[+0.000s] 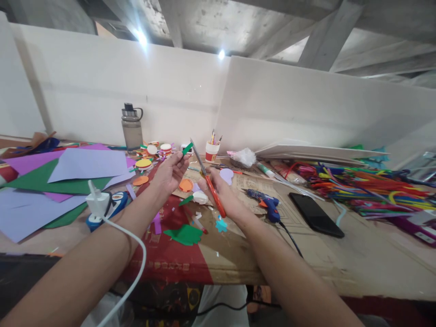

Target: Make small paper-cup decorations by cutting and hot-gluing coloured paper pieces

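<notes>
In my left hand [172,172] a small strip of green paper [187,148] is pinched between thumb and fingers. My right hand [221,190] is closed round the orange handles of a pair of scissors [215,194]. The blades point up and away, their tips just beside the green strip. Below my hands, a larger green paper scrap [185,234] lies on the red part of the cardboard. Close by are a turquoise flower-shaped cutout [221,225], an orange paper disc [186,184] and a lilac disc [226,175].
Right of my hands lie a blue glue gun [267,203], a black phone [315,213] and heaped pipe cleaners [371,186]. Coloured paper sheets [86,164] and a power strip [105,209] with a white cable are at left. A bottle [132,129] and a paper cup [211,151] stand behind.
</notes>
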The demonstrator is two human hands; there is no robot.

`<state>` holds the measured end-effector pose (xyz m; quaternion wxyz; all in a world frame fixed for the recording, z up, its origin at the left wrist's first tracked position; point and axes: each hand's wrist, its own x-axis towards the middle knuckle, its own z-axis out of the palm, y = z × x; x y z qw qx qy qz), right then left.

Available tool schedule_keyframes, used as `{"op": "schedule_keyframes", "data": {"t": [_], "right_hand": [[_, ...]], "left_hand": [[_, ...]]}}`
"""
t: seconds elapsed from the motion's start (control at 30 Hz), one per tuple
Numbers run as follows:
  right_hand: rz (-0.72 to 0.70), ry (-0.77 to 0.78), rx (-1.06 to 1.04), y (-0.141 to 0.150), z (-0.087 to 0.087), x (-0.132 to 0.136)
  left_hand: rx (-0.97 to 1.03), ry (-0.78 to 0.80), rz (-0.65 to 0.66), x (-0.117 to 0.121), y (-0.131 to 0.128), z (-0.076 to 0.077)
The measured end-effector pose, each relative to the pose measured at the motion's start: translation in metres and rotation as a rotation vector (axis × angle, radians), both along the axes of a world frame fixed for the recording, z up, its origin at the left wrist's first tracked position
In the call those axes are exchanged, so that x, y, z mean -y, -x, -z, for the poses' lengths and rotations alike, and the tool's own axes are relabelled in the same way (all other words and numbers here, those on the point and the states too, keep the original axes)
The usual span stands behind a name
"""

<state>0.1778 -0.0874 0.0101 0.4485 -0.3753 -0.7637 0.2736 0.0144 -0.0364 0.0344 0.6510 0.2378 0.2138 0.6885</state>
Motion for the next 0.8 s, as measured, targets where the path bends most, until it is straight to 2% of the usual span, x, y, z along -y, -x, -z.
{"op": "schedule_keyframes", "data": {"t": [0.13,0.27,0.37,0.63,0.8], "right_hand": [[-0.016,-0.009,0.015,0.001,0.002,-0.001],[0.014,-0.055,-0.012,0.001,0.005,-0.005],[0.017,-0.073,-0.029,0.0,0.007,-0.008],[-0.033,-0.005,-0.018,-0.001,0.008,-0.008],[-0.008,-0.014,0.03,0.001,0.011,-0.01]], "left_hand": [[-0.114,-0.044,0.041,0.002,-0.004,0.008],[-0.333,-0.169,0.105,0.004,-0.011,0.018],[-0.464,-0.231,0.111,0.006,-0.014,0.019],[-0.376,-0.197,0.054,0.007,-0.007,0.009],[-0.375,-0.183,0.05,0.007,-0.008,0.01]]}}
